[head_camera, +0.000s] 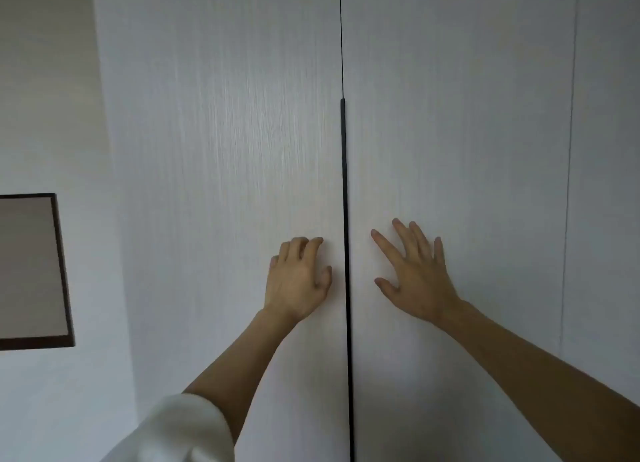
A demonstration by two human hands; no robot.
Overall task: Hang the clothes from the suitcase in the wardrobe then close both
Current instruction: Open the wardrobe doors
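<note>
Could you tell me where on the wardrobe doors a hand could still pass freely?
Bare panel lies above both hands, and left of the left hand up to the left door's edge. It is tight between the right hand and the black handle strip.

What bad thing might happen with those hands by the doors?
The left hand has fingertips close to the dark gap between the wardrobe doors, so a finger might get pinched if the doors shift. The right hand presses flat; a hard push might make a door bounce back open.
</note>
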